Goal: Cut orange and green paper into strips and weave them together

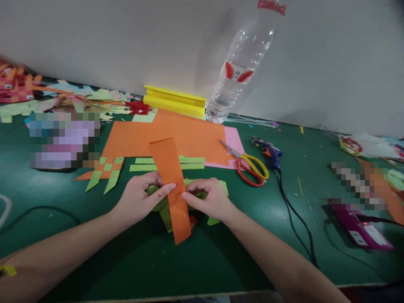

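Observation:
Between my two hands an orange paper strip stands upright with a slight tilt, its top end showing a folded edge. My left hand pinches its left edge, thumb across the front. On the opposite edge, my right hand pinches it with thumb and bent fingers. Green paper pieces lie behind and below the strip, partly hidden by it and by my hands. Two light green strips lie flat just beyond. To the left rests a woven orange and green paper piece.
Orange sheets lie at the back over a pink sheet. Red and yellow scissors, a corded blue glue gun and a purple power strip are on the right. A plastic bottle leans against the wall beside folded yellow paper. Paper scraps heap far left.

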`<state>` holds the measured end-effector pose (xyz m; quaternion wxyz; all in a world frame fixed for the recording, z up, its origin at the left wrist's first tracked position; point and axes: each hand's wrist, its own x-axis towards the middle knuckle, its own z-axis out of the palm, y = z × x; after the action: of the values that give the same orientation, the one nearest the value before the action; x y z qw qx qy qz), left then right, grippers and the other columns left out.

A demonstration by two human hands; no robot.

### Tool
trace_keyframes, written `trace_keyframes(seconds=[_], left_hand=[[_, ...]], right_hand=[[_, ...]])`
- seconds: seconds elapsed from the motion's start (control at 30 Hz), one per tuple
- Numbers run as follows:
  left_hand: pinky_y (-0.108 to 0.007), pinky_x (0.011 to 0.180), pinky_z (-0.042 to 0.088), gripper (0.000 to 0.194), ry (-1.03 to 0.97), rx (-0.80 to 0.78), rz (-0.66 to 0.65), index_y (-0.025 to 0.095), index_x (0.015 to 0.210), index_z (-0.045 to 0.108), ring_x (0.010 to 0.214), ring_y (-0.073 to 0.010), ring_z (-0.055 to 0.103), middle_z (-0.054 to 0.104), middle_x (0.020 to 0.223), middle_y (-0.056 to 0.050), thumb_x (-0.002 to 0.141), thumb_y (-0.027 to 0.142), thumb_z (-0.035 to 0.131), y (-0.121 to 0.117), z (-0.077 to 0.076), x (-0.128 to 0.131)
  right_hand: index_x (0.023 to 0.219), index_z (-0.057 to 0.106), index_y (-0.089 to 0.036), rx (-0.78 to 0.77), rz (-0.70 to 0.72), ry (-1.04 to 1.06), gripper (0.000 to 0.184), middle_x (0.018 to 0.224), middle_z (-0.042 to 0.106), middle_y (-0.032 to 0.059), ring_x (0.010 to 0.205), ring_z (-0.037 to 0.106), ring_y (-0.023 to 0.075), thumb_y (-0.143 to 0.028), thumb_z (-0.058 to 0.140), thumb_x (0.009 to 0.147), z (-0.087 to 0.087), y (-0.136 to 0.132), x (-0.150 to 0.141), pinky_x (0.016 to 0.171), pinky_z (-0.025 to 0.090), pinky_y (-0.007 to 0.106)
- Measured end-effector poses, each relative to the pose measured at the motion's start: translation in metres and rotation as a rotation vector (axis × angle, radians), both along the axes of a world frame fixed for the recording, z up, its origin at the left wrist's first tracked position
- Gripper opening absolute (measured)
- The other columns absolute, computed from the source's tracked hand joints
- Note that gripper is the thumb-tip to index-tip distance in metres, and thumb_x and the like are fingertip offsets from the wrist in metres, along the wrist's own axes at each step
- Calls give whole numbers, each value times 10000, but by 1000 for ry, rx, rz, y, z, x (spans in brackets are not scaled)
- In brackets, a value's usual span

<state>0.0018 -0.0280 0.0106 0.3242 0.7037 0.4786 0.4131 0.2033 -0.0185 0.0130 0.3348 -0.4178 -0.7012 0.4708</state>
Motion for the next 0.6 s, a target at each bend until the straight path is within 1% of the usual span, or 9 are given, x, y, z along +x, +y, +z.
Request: trace_keyframes(seconds=[0.13, 0.27, 0.4, 0.5, 0.6], left_hand=[[-202, 516, 463, 230, -30, 38, 47, 179, 620, 603, 539, -124, 608, 644, 588, 17, 825, 284, 600, -1, 0, 1], [-199, 507, 474, 202, -107, 38, 88, 180, 628, 586, 534, -123, 613, 659, 587, 22, 815, 255, 600, -2, 4, 2], [-203, 513, 485, 189, -167, 39, 130, 182, 627, 595, 545, -124, 615, 660, 597, 23, 804, 246, 613, -2, 8, 1], [-224, 557, 502, 166, -236, -4, 201, 183, 674, 631, 597, -136, 626, 677, 668, 8, 810, 278, 629, 1, 4, -3], [-241, 603, 509, 165, -368, -59, 280, 190, 708, 634, 624, -137, 613, 656, 685, 11, 806, 319, 665, 8, -4, -9]], right_hand=[[632, 634, -176, -8, 31, -12, 166, 625, 663, 1, 536, 573, 94, -276, 623, 765, 2, 0, 0, 522, 471, 211], [589, 604, -173, -12, 98, -27, 194, 574, 623, -14, 508, 528, 81, -261, 625, 761, 4, 0, 0, 507, 444, 205], [607, 599, -174, 11, 92, -34, 193, 580, 613, -14, 517, 522, 81, -261, 608, 778, 2, 1, 2, 511, 436, 209], [652, 598, -181, 28, 74, -35, 165, 608, 612, -16, 538, 531, 84, -269, 600, 792, -2, 4, 4, 521, 440, 213], [742, 582, -186, -36, 92, -2, 117, 630, 609, -20, 545, 571, 90, -279, 588, 812, -5, 5, 5, 528, 457, 218]])
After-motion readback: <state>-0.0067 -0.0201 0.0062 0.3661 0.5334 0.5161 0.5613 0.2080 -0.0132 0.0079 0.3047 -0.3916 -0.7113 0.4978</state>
